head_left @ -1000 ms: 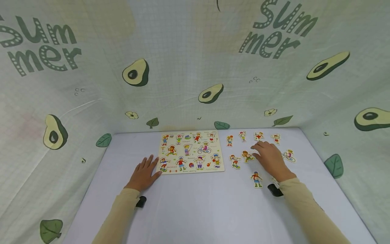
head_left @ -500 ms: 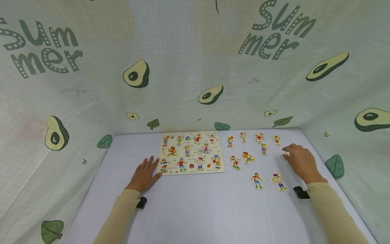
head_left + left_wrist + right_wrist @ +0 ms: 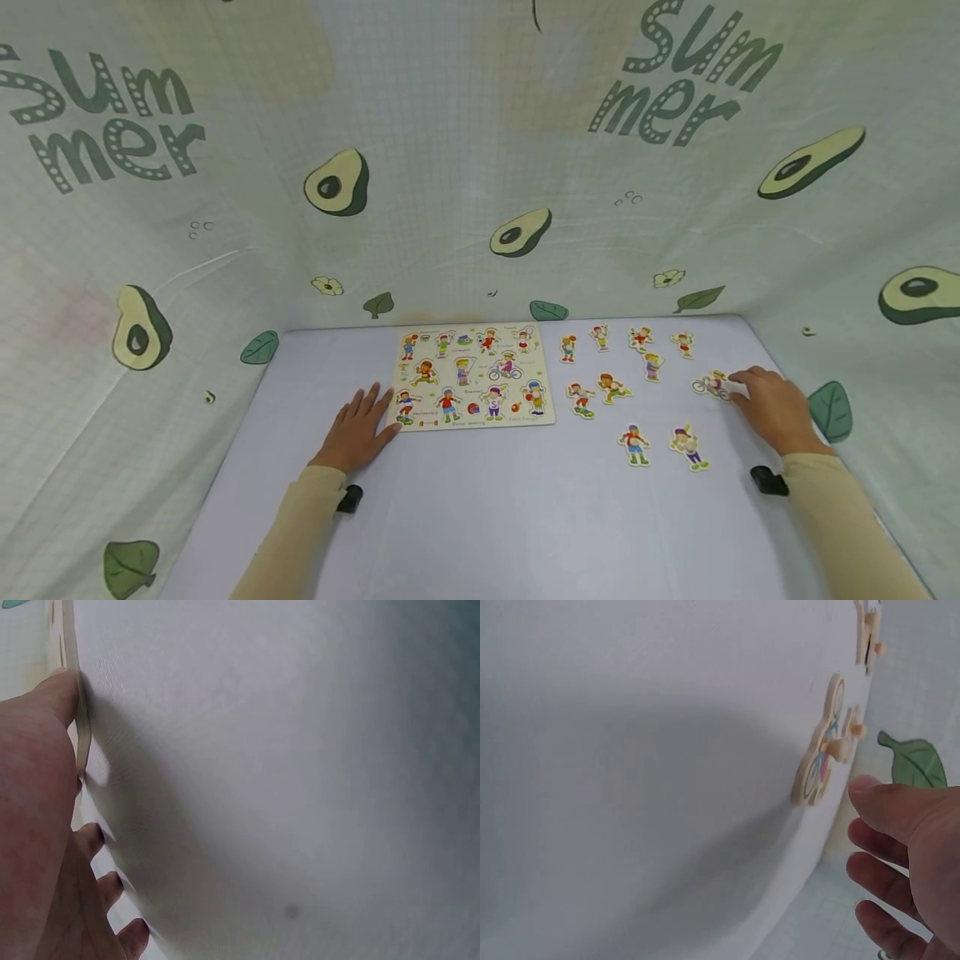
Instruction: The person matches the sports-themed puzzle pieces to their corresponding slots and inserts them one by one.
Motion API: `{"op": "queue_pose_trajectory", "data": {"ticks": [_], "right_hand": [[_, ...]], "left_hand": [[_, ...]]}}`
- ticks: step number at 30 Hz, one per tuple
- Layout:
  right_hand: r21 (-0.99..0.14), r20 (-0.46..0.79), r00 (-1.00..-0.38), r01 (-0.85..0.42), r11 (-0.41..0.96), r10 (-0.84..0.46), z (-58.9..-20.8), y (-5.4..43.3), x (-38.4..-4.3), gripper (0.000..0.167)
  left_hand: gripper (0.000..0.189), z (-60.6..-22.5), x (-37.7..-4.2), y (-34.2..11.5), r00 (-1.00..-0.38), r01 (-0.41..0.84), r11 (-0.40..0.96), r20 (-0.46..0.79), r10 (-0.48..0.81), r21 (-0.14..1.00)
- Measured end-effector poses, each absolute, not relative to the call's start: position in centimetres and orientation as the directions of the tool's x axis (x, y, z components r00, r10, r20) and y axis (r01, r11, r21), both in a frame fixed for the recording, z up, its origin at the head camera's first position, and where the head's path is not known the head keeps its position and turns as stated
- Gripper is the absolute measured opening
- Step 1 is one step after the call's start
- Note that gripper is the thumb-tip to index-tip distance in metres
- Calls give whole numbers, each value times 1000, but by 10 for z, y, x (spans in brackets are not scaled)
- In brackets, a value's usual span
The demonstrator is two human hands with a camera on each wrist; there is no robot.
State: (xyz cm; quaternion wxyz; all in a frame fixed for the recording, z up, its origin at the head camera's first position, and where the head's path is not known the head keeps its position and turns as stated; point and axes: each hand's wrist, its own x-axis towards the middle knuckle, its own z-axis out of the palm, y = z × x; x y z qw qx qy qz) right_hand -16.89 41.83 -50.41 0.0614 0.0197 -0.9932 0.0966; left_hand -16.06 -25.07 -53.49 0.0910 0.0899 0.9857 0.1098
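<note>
My left hand [image 3: 352, 431] lies on the table with fingers spread, thumb and fingertips at the left edge of the wooden peg puzzle board [image 3: 442, 379]. In the left wrist view, the board's edge [image 3: 84, 735] runs along that hand's thumb. My right hand [image 3: 774, 410] hovers just right of the cyclist puzzle piece [image 3: 711, 385] with nothing in its grasp. The right wrist view shows its fingers loosely bent, apart from the wooden knob [image 3: 838, 750] on that piece. Left of the cyclist are the golfer piece [image 3: 652, 367] and the runner piece [image 3: 612, 388].
Several other pieces lie right of the board, among them the baseball player piece [image 3: 687, 448], the roller skater piece [image 3: 634, 446], the skateboarder piece [image 3: 580, 400] and the tennis player piece [image 3: 683, 344]. A printed cloth [image 3: 420, 250] hangs behind and beside the white table [image 3: 510, 517].
My right hand moves from the golfer piece rightward to the cyclist piece, then away from it to the right, leaving the cyclist in sight. My left hand stays in place.
</note>
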Motion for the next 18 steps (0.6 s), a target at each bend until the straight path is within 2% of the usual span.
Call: {"op": "queue_pose_trajectory", "data": {"ticks": [8,18], "right_hand": [[-178,53,-998,-46,983,-37,-512,426,-171,36],[-164,49,-997,-72,984,-65,-516,426,-173,29]], "left_hand": [[74,-538,-161,-251,-969,158,959,-148,196,234],[74,-535,-161,-251,-967,164,959,-154,203,230]]}}
